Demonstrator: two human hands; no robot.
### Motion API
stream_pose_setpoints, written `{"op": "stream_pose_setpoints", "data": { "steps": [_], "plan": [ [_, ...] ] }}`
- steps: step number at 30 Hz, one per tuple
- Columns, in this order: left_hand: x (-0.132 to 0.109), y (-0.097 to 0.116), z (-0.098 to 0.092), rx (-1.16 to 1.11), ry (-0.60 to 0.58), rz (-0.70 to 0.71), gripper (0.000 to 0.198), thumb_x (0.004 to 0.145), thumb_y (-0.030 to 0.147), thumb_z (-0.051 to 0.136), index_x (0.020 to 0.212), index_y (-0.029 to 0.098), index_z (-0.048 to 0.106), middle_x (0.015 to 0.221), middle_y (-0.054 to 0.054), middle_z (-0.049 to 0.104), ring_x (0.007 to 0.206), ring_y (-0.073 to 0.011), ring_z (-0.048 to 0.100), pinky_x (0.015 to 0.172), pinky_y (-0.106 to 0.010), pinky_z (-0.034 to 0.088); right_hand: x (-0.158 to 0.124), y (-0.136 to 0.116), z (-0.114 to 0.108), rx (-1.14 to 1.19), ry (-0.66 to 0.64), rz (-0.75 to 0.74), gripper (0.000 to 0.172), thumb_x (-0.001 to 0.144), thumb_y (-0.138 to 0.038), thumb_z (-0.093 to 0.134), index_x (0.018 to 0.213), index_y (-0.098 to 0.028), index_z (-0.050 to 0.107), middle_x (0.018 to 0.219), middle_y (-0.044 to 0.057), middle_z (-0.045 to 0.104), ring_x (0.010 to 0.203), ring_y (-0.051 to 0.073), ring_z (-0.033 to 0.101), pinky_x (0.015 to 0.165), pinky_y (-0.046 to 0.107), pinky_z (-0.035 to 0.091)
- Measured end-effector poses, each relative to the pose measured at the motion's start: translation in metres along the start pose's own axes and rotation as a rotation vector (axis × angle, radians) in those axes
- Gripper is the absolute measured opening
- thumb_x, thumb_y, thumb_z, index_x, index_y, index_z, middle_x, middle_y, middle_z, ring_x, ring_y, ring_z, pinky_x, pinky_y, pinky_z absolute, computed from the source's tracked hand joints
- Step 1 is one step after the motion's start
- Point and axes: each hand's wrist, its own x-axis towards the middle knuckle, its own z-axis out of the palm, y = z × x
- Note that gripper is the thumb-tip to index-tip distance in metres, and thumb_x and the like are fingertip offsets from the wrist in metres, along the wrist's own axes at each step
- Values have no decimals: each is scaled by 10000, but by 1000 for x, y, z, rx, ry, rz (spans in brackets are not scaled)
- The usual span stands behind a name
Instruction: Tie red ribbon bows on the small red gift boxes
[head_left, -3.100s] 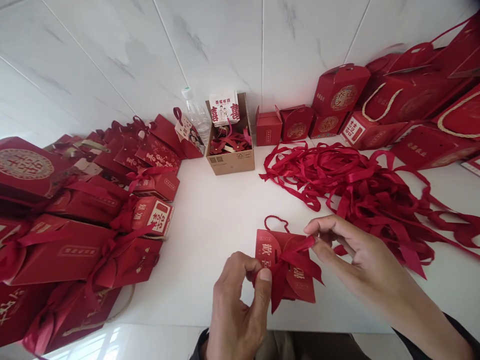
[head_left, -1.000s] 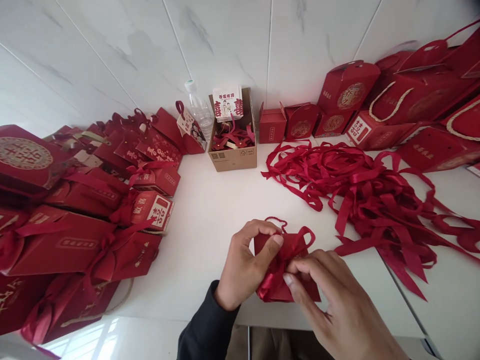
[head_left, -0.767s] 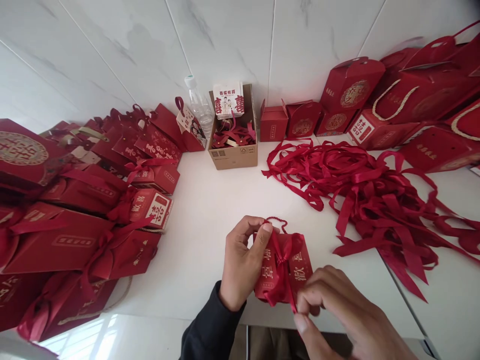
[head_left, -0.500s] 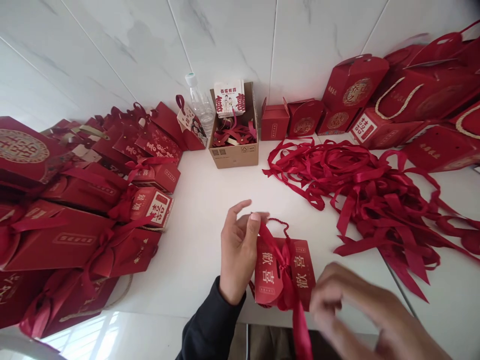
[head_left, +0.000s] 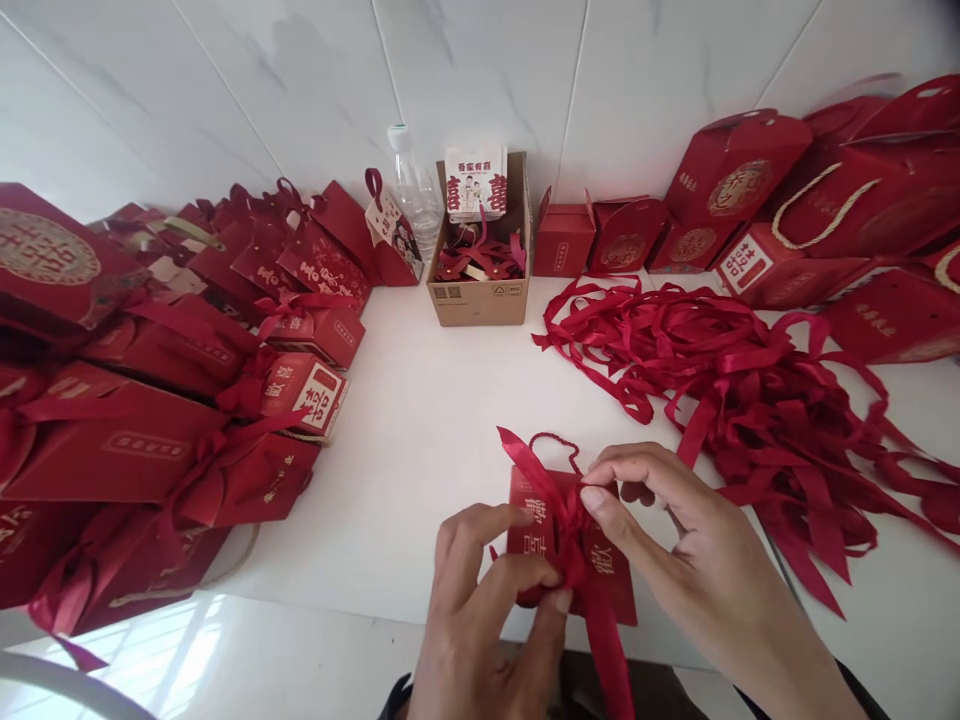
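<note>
I see small red box (head_left: 534, 520) flat on white table (head_left: 420, 450), between both hands. Left hand (head_left: 480, 610) pinches ribbon (head_left: 609, 640) at box near edge, probably for tension. Right hand (head_left: 675, 545) nips knot with thumb and forefinger, other fingers curled. Loose ribbon pile (head_left: 750, 400) beyond right hand.

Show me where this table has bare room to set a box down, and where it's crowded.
Widest bare patch: white table between the cardboard box, the stacked red boxes on the left, the loose ribbon heap and the small red box gripped by the left hand and right hand. Smaller strip: near right corner. Left, right and back edges are crowded.
</note>
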Motion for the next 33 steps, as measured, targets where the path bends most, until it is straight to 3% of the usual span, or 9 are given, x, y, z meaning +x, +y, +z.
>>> {"op": "stream_pose_setpoints", "data": {
  "steps": [4,8,13,17,20,25,30,33],
  "plan": [
    [2,-5,2,-75,-40,-3,213,938,40,567,967,247,611,1147,-57,622,1061,-210,547,775,-290,528,-2,1,4,31,17,131,181,1034,-469,597,994,-312,679,966,-33,742,844,173,693,700,269,530],
    [0,-11,-1,-53,-98,39,223,919,31,582,988,243,575,1159,-60,648,1081,-215,551,809,-299,543,-1,9,10,4,70,97,195,1019,-467,616,983,-292,694,847,-26,731,669,164,646,554,259,484],
    [-4,-14,-5,-32,-91,53,216,887,49,588,961,245,536,1195,-70,678,1099,-251,583,883,-379,533,1,7,10,28,72,116,229,1004,-482,627,961,-271,703,866,13,744,701,188,660,565,272,496],
    [-4,-13,-4,-45,-90,18,222,849,60,605,927,252,524,1193,-67,687,1086,-268,599,873,-399,534,4,1,1,320,-56,278,297,970,-549,672,967,-253,695,995,63,776,920,234,721,770,320,587],
    [-3,-13,-4,-30,-104,34,243,836,49,612,933,252,520,1188,-63,687,1079,-263,600,874,-394,536,8,0,-6,461,-151,325,322,934,-570,714,905,-252,670,894,38,761,827,206,706,760,314,595],
    [-4,-14,-5,-11,-120,51,269,808,37,594,942,251,499,1187,-56,678,1080,-252,591,876,-377,531,8,-5,-7,388,-114,324,343,934,-583,698,851,-253,657,742,-12,660,678,166,602,597,263,499],
    [-4,-17,-8,-14,-156,55,255,795,49,571,937,250,502,1216,-56,665,1085,-255,585,889,-388,519,6,-11,-1,365,-23,341,327,950,-566,682,853,-254,661,738,-19,667,674,162,606,642,269,506],
    [-2,-16,-10,-99,-122,59,184,847,95,574,921,252,512,1198,-59,668,1058,-257,596,870,-391,511,7,-6,-1,344,-58,301,303,966,-553,669,903,-256,671,796,-5,709,740,174,665,703,274,552]
  ]
}}
